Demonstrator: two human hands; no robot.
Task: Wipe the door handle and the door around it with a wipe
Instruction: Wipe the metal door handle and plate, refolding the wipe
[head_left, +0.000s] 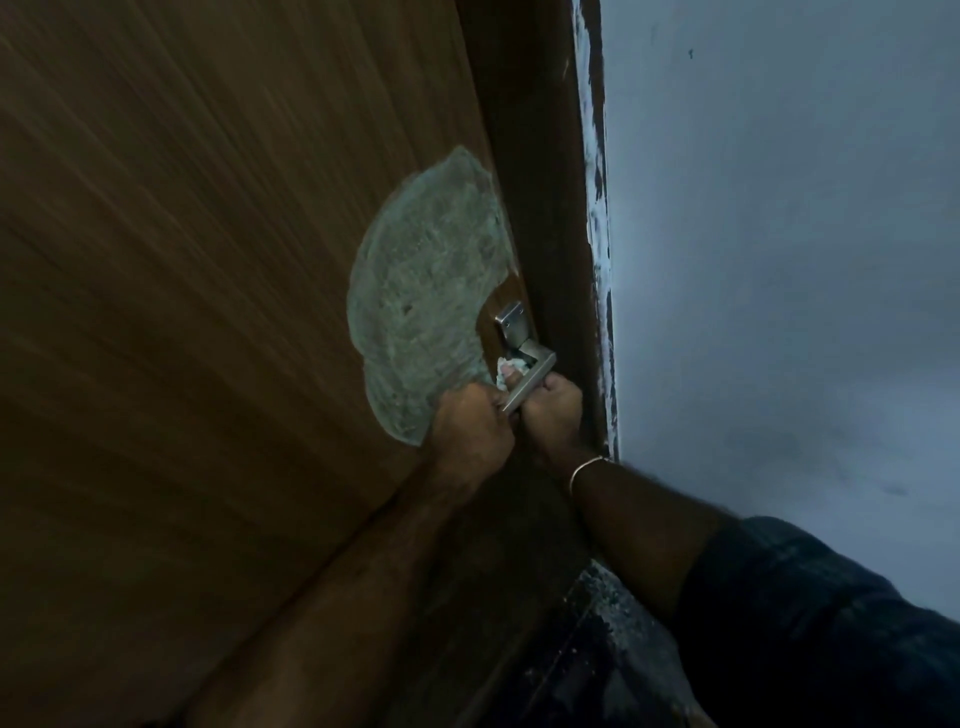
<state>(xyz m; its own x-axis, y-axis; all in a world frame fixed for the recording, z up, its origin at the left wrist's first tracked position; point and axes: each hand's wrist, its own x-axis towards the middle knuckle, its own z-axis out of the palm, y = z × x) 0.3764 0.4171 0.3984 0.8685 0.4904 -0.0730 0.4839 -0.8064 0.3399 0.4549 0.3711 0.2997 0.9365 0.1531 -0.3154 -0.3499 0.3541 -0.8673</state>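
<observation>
A brown wooden door (208, 291) fills the left of the view. A metal lever handle (527, 376) on a square plate (511, 322) sits near its right edge. Beside the handle the door shows a pale, smeared damp patch (421, 301). My left hand (470, 421) grips a crumpled white wipe (506, 370) and holds it against the inner side of the lever. My right hand (553, 410) grips the free end of the lever from the right. A thin bracelet sits on my right wrist.
The dark door frame (550, 208) runs along the door's right edge, with a paint-smeared strip beside it. A pale wall (779, 260) fills the right side. Dark, speckled floor (597, 649) lies below, between the frame and my right sleeve.
</observation>
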